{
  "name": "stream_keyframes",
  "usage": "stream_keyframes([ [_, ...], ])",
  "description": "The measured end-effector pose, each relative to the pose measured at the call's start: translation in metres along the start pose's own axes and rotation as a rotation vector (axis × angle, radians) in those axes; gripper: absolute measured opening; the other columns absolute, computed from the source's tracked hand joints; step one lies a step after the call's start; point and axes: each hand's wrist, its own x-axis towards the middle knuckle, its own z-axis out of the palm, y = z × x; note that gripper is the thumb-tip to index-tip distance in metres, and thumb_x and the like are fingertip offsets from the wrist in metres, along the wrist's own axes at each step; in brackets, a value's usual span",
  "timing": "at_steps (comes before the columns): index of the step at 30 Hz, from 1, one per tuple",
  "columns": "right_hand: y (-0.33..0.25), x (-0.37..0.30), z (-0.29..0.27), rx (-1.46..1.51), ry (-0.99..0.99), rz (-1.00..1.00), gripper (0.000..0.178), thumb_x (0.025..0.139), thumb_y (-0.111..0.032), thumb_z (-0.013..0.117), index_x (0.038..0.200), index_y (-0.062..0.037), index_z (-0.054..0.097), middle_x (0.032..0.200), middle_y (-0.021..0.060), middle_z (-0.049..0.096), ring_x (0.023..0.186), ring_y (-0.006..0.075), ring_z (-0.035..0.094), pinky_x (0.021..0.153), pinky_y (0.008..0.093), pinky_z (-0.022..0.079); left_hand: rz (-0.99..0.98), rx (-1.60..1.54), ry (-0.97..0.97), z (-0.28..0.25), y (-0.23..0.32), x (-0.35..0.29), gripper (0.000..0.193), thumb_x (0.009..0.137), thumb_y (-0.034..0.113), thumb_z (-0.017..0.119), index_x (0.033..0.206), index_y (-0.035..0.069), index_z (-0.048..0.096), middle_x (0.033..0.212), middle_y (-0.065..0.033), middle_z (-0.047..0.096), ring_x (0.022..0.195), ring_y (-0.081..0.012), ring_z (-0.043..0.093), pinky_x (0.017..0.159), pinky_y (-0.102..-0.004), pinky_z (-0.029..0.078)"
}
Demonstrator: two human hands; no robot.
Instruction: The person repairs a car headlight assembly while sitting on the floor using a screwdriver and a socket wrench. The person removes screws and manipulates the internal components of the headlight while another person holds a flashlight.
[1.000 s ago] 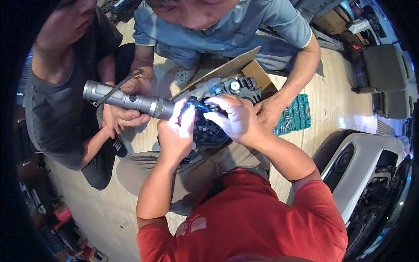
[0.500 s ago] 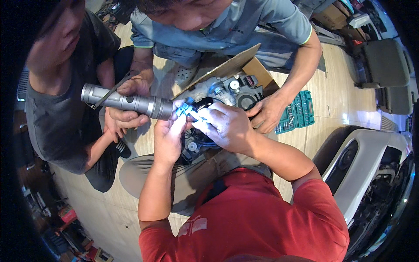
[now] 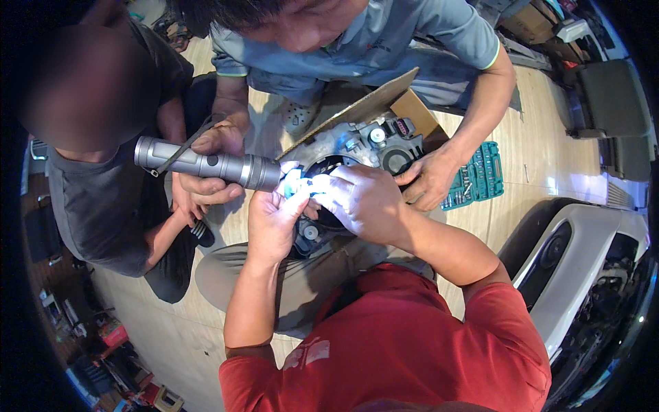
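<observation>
My left hand (image 3: 270, 223) pinches a small blue-lit part (image 3: 294, 184), its shape washed out by bright light. From the right, my right hand (image 3: 365, 204) closes its fingertips on the other end of that same part. Both hands are over a grey and black headlamp housing (image 3: 310, 233) with a round opening, sitting in a cardboard box (image 3: 364, 108). A co-worker's hand (image 3: 223, 141) aims a grey metal flashlight (image 3: 226, 169) at the part from the left, its head almost at my fingers. My fingers hide the exact grip.
The co-worker's other hand (image 3: 434, 180) rests at the box's right side. Behind it lies a green socket set case (image 3: 486, 175). Another person (image 3: 96, 206) crouches at the left. A white car panel (image 3: 583, 264) stands on the right, near a dark seat (image 3: 611, 99).
My hands have drawn closer together around the part, so less of it shows between my fingers. The whole view has shifted slightly. The flashlight stays trained on the part.
</observation>
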Motion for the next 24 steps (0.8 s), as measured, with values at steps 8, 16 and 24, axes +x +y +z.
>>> stream_keyframes([
  [8, 0.006, 0.005, 0.002, 0.032, 0.047, -0.025, 0.019, 0.083, -0.012, 0.061, 0.102, -0.0114, 0.065, 0.086, 0.0056, 0.062, 0.077, 0.0253, 0.063, 0.069, 0.0374, 0.054, -0.071, 0.123, 0.015, -0.002, 0.011, 0.0, 0.044, 0.084, -0.003, 0.071, 0.124, -0.006, 0.053, 0.1, -0.0125, 0.068, 0.087, -0.0191, 0.069, 0.073, -0.03, 0.057],
  [16, 0.012, 0.0, 0.014, -0.016, 0.065, 0.027, 0.026, 0.08, -0.008, 0.069, 0.106, -0.0045, 0.067, 0.095, 0.0109, 0.066, 0.081, 0.0294, 0.067, 0.068, 0.0376, 0.056, -0.094, 0.143, 0.075, -0.001, 0.008, 0.004, 0.045, 0.085, 0.0, 0.07, 0.127, -0.006, 0.053, 0.098, -0.0108, 0.069, 0.085, -0.0181, 0.069, 0.071, -0.0294, 0.056],
  [24, -0.005, 0.001, 0.007, -0.082, -0.024, 0.133, 0.021, 0.081, -0.018, 0.073, 0.098, -0.0078, 0.068, 0.092, 0.0103, 0.062, 0.075, 0.0295, 0.066, 0.064, 0.0385, 0.055, -0.16, 0.342, -0.07, -0.018, 0.005, 0.013, 0.063, 0.083, -0.002, 0.066, 0.142, -0.003, 0.046, 0.115, -0.0101, 0.064, 0.085, -0.0143, 0.064, 0.076, -0.0275, 0.052],
])
